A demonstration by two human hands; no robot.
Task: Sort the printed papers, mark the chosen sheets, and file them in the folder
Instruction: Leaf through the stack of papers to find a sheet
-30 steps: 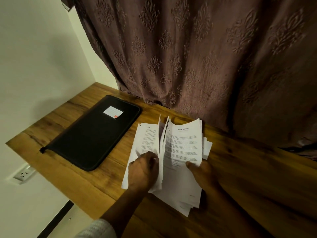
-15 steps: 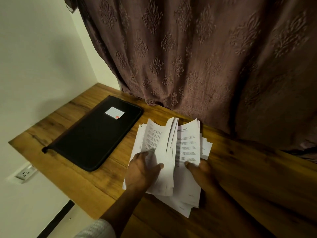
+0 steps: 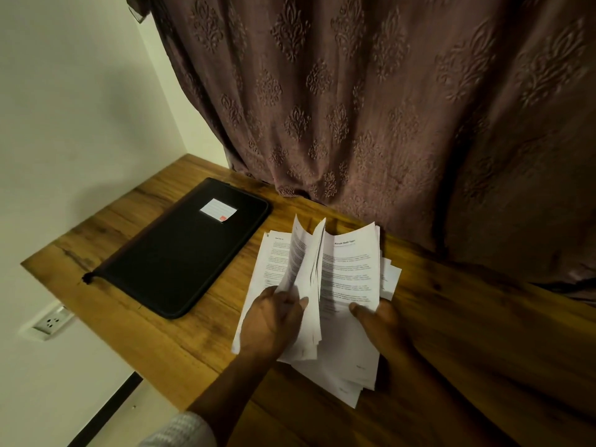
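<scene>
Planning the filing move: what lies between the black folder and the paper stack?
Only a bare strip of the wooden table separates the folder from the papers, as the head view shows.

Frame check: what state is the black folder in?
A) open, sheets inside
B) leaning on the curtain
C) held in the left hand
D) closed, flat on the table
D: the black folder lies closed and flat on the table, left of the papers.
</scene>
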